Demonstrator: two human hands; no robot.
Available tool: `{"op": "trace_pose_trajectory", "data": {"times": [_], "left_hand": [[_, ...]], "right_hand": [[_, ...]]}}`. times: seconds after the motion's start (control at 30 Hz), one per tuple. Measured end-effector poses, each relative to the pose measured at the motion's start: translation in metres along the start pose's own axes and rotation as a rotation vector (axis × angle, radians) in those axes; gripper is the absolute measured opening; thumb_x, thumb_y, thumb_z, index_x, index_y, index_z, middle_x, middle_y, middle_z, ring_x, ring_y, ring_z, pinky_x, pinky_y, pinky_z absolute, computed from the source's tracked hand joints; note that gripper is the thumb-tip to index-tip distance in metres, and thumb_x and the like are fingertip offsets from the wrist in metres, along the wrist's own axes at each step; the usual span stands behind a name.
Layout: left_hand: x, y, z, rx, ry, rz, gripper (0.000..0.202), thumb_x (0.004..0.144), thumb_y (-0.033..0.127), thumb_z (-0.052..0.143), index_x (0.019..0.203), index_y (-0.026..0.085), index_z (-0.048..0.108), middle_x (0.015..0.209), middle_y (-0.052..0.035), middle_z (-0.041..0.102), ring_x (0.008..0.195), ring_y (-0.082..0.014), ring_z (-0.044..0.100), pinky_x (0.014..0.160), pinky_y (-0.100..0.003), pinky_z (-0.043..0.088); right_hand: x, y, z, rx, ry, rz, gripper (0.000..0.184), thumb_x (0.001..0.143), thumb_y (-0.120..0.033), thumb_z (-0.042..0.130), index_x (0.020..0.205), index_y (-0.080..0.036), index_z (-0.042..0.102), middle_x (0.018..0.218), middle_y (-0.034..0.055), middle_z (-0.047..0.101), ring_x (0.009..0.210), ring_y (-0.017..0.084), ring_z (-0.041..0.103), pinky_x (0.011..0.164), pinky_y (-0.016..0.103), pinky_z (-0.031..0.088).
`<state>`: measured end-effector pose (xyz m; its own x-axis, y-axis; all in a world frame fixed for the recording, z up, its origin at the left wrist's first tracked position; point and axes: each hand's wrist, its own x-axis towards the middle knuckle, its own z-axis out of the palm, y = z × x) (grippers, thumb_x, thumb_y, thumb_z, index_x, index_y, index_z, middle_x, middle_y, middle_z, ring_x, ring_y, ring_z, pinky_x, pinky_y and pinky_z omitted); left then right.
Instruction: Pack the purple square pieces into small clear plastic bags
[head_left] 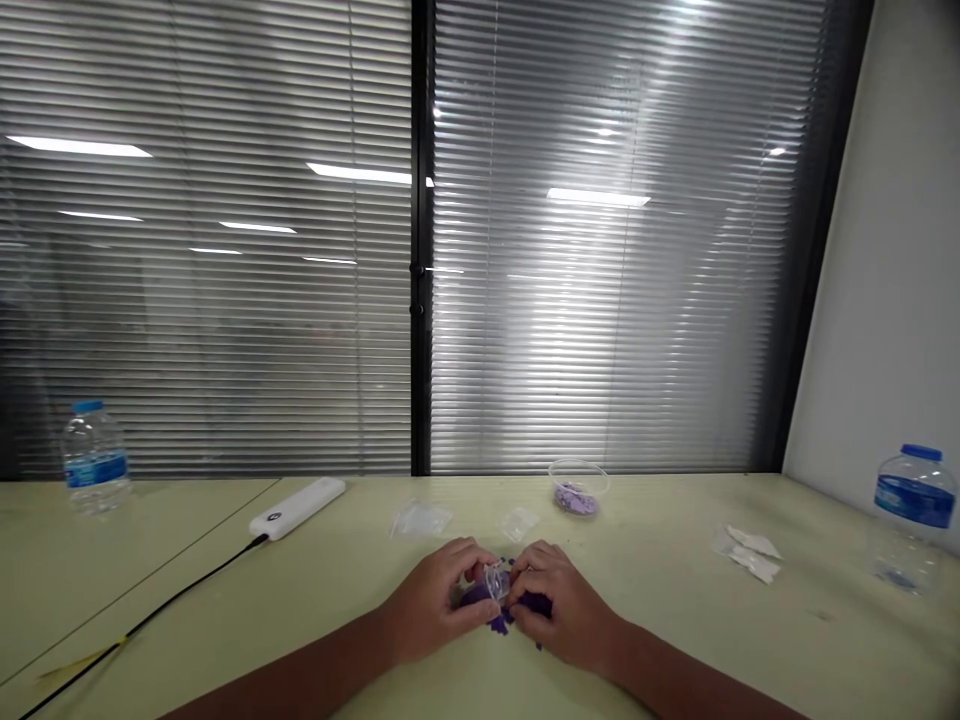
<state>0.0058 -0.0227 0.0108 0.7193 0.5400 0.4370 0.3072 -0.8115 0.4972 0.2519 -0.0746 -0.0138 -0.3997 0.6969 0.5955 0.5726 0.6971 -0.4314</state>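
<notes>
A small clear plastic piece is being held between the left hand and the right hand. Both hands are being curled in narrow around it. Dark purple bits are being touched by the hands on the pale surface, and some are being hidden by the fingers. So far, most of the dark bits are lying at the hands, and paler purple bits are sitting in a clear bowl at 1 o'clock from the hands. Whether the clear piece is being filled cannot be told. A small clear bag is lying at 12 o'clock, and a bigger one at 11 o'clock. A white power bank is lying at 10 o'clock, with a black cable running from it. White papers are lying at 3 o'clock.
</notes>
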Motion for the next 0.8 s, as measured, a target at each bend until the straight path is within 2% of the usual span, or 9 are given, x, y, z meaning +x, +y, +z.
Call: {"op": "trace_pose_trajectory", "data": {"times": [0.13, 0.27, 0.43, 0.6, 0.8], "left_hand": [[-0.001, -0.001, 0.0, -0.008, -0.01, -0.002, 0.029, 0.092, 0.035, 0.077, 0.118, 0.026, 0.068, 0.096, -0.0011, 0.06, 0.09, -0.0215, 0.059, 0.082, -0.03, 0.046], [-0.001, -0.001, 0.001, -0.004, -0.002, 0.0, 0.029, 0.091, 0.034, 0.078, 0.117, 0.025, 0.068, 0.096, -0.001, 0.061, 0.091, -0.0216, 0.059, 0.082, -0.03, 0.046], [-0.002, -0.001, 0.0, -0.003, -0.006, -0.001, 0.03, 0.093, 0.036, 0.077, 0.119, 0.026, 0.068, 0.096, -0.0015, 0.061, 0.091, -0.0219, 0.06, 0.082, -0.03, 0.046], [-0.002, 0.0, 0.0, 0.011, -0.01, -0.012, 0.032, 0.094, 0.039, 0.076, 0.121, 0.026, 0.068, 0.098, -0.0021, 0.061, 0.091, -0.022, 0.06, 0.082, -0.03, 0.047], [-0.001, 0.0, -0.001, 0.033, -0.011, 0.007, 0.032, 0.094, 0.041, 0.075, 0.121, 0.026, 0.067, 0.097, -0.0016, 0.061, 0.091, -0.0214, 0.06, 0.083, -0.03, 0.048]], "right_hand": [[0.0, 0.0, 0.0, 0.002, -0.007, 0.009, 0.024, 0.076, -0.008, 0.08, 0.091, -0.027, 0.075, 0.101, 0.0008, 0.071, 0.1, 0.023, 0.065, 0.093, 0.039, 0.045], [0.0, 0.002, 0.002, -0.01, 0.017, 0.0, 0.021, 0.077, -0.007, 0.079, 0.084, -0.026, 0.075, 0.1, 0.0005, 0.071, 0.101, 0.022, 0.065, 0.093, 0.038, 0.045], [-0.001, 0.004, 0.001, -0.063, 0.057, -0.043, 0.017, 0.087, -0.009, 0.073, 0.087, -0.026, 0.073, 0.101, 0.0011, 0.071, 0.101, 0.022, 0.064, 0.09, 0.037, 0.046], [-0.002, 0.006, -0.003, -0.111, 0.174, -0.014, 0.012, 0.096, -0.014, 0.069, 0.094, -0.025, 0.071, 0.102, 0.0032, 0.068, 0.103, 0.023, 0.062, 0.091, 0.039, 0.045], [0.0, 0.012, -0.001, -0.066, 0.187, 0.054, 0.013, 0.088, -0.012, 0.077, 0.087, -0.024, 0.073, 0.096, 0.0019, 0.068, 0.1, 0.023, 0.062, 0.091, 0.037, 0.045]]}}
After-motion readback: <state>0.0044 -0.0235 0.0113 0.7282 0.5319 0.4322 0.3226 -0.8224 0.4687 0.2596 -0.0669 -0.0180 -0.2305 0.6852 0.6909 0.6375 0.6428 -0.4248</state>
